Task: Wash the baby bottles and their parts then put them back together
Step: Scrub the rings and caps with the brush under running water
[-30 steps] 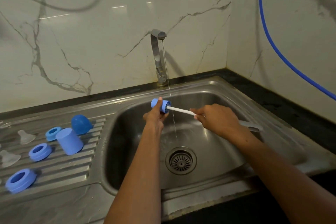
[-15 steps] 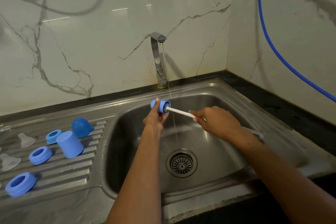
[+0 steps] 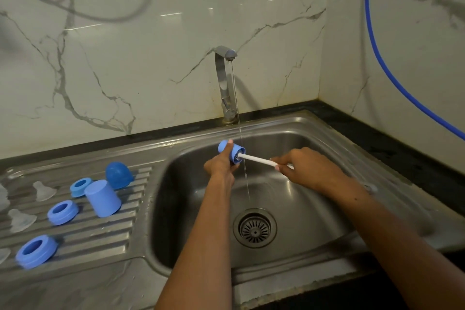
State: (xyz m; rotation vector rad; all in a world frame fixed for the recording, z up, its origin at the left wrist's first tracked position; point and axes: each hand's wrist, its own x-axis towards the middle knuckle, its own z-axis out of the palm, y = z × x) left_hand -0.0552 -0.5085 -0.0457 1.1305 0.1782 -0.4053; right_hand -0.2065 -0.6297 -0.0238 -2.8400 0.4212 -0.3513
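Head view: three rings (image 3: 63, 211), perhaps four teats (image 3: 43, 191).

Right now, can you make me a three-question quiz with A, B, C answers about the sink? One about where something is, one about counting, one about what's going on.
1. Where does the upside-down blue cup stand?
A. in the sink basin
B. on the ribbed drainboard
C. under the tap

2. How many blue ring collars lie on the drainboard?
A. one
B. three
C. six

3. What is the tap doing?
A. running a thin stream
B. turned off and dry
C. spraying sideways onto the wall

Answers:
1 B, the cup sits on the ridges left of the basin.
2 B, one ring behind the cup, one to its left, one nearest the front.
3 A, a thin line of water falls past the small blue cup that the left hand holds, while the right hand pushes a white-handled brush into it.
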